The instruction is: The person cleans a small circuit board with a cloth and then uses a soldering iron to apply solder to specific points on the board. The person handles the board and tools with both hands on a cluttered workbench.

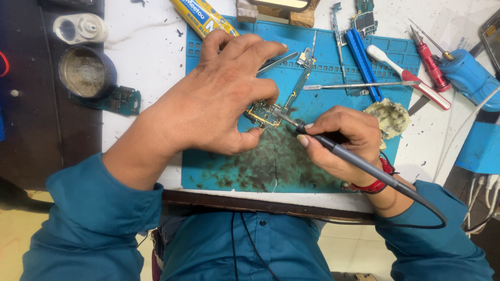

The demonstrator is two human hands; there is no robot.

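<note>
We reach in from both sides, forearms in teal sleeves angled toward the middle. Our left hand [229, 93] lies palm down, knuckles up, with the fingers spread and curled forward and the thumb tucked under toward the fingertips, pinching. Our right hand [341, 140] sits lower and to the right, fingers folded in a pen-like grip with thumb and forefinger pressed together near the front. A red band circles our right wrist. The two hands nearly meet at their fingertips.

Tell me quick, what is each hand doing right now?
Left hand: closed, pinching the small circuit board on the blue mat.
Right hand: closed, holding the soldering iron, its tip at the board.
</note>
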